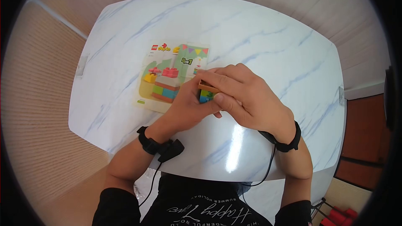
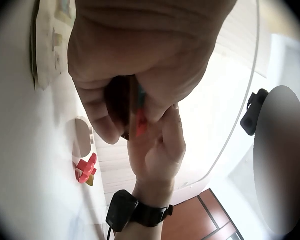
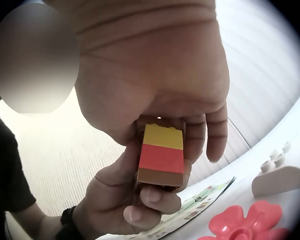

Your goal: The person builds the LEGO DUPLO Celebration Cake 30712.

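A small stack of toy building bricks point(image 3: 162, 155) is held between both hands over the near part of the table. In the right wrist view it shows a brown brick at the bottom, then a red brick point(image 3: 161, 159), a yellow brick point(image 3: 163, 137) and a brown piece on top. The head view shows its other side, with a green brick point(image 1: 207, 94) marked 3 above a blue one. My left hand point(image 1: 188, 104) grips the stack from the left and below. My right hand point(image 1: 249, 94) holds the top piece, thumb on the near side; its fingers partly hide that piece.
A Lego Duplo booklet point(image 1: 161, 77) lies on the marbled white table point(image 1: 268, 29), left of the hands. A red flower piece point(image 3: 247, 222) and a pale curved brick with studs point(image 3: 280, 179) stand near the booklet. Black cables run from both wrist straps toward the body.
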A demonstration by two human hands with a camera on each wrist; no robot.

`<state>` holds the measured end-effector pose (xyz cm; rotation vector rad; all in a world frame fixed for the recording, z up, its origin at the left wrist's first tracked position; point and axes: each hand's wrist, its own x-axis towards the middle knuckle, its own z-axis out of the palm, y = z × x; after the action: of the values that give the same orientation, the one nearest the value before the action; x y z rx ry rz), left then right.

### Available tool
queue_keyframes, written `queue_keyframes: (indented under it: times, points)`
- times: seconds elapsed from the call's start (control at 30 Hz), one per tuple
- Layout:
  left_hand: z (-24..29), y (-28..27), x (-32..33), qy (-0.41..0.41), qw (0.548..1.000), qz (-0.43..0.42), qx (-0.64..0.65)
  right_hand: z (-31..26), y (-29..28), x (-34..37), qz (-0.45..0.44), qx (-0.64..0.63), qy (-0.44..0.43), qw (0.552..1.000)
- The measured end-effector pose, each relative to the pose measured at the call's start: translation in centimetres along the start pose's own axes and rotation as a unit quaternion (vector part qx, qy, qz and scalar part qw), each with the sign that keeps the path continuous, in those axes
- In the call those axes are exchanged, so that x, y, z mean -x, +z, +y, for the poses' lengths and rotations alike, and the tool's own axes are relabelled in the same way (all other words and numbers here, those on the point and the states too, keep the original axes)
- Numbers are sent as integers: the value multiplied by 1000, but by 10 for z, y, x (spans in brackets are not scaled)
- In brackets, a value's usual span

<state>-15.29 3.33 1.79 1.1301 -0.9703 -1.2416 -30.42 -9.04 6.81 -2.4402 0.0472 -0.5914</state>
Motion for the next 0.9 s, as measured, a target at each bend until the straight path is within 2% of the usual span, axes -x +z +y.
queue_keyframes:
  times: [0.13, 0.23, 0.37, 0.47, 0.53, 0.63, 0.67, 0.73, 0.83, 0.9]
  points:
    - [9, 4, 2, -3, 999, 16, 35, -1, -5, 0, -2, -48, 25, 999]
    - [6, -1, 1, -6, 999, -2, 39, 0, -4, 0, 28, -17, -6, 999]
    - [5, -1, 0, -7, 999, 9, 52, 0, -12, -1, 21, -3, -5, 1000]
    - [4, -2, 1, -17, 998, 12, 67, 2, -15, -1, 56, 16, -25, 998]
    - [6, 0, 2, -14, 995, 38, 88, 2, -15, -1, 123, 33, -28, 992]
    - [7, 3, 3, -7, 993, 61, 104, 2, -10, -1, 152, 7, -17, 988]
    - [4, 2, 3, -7, 993, 62, 105, 2, -5, 1, 151, 8, -17, 988]
    - [-5, -2, 2, 18, 998, 44, 49, -1, 4, 3, 76, -84, 44, 993]
    - [-8, -3, 0, 22, 999, 21, 30, 0, 7, 0, 72, -41, 3, 997]
    - [-5, -2, 1, 12, 999, 23, 25, -1, 5, 0, 70, -46, 9, 996]
